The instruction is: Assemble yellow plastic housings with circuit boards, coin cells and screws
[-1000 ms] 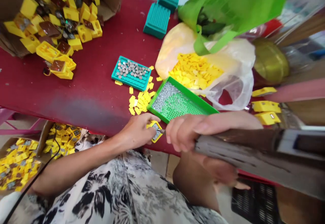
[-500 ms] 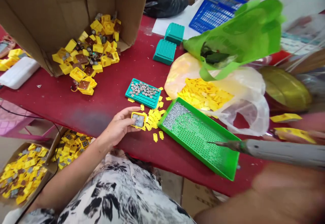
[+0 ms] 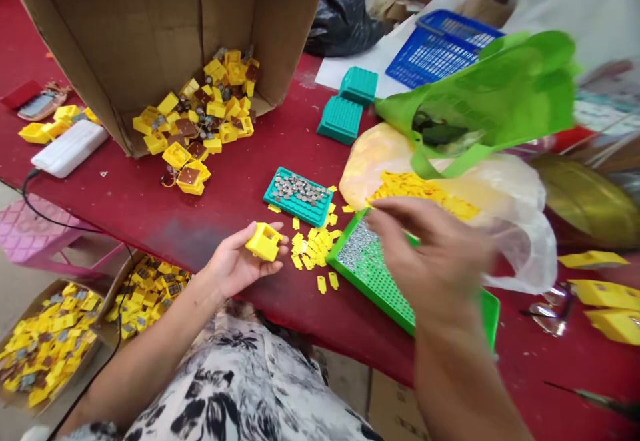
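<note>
A yellow plastic case (image 3: 263,242) with an open cavity is held between the thumb and fingers of my left hand (image 3: 239,262). My right hand (image 3: 425,248), blurred, is over the green tray (image 3: 380,288) of tiny metal pieces; its fingertips are pinched near the tray's upper left corner, and what they hold, if anything, is too blurred to name. Small yellow plates (image 3: 315,246) lie between the hands. Behind them is a teal tray (image 3: 299,196) with round metal discs. The screwdriver (image 3: 595,398) lies at the lower right.
A cardboard box (image 3: 165,41) with yellow cases stands at the back left. A plastic bag (image 3: 520,191) of yellow pieces, a green bag (image 3: 520,94) and a blue basket (image 3: 440,44) are behind the green tray. Glasses (image 3: 550,314) lie at right.
The screwdriver has left my right hand, which has moved left over the green tray. The case in my left hand has turned from its grey face to its hollow side. The view has shifted.
</note>
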A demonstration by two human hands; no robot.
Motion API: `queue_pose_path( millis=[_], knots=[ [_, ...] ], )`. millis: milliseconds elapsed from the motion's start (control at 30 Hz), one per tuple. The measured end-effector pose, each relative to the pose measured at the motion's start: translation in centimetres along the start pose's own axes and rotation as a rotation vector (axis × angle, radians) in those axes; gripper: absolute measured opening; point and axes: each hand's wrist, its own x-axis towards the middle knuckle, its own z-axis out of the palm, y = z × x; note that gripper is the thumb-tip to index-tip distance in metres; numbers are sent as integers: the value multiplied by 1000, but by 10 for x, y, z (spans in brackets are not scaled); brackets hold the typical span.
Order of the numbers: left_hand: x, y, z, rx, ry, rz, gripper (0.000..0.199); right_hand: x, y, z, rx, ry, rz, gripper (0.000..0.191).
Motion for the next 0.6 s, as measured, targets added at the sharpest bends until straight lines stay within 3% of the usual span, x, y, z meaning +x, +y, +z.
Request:
queue_pose_path(
  millis=[100, 267, 433, 600],
  knots=[
    [2, 3, -6, 9, 16, 47, 38, 26, 14, 51, -42, -271, -154, 16],
    [8, 6, -15, 50, 33, 112, 39, 37, 32, 116, -98, -448, -229, 17],
    [12, 6, -21, 62, 51, 161, 37, 29, 34, 136, -154, -506, -235, 23],
    [13, 6, -24, 47, 50, 178, 37, 36, 35, 130, -165, -481, -187, 19]
  ],
)
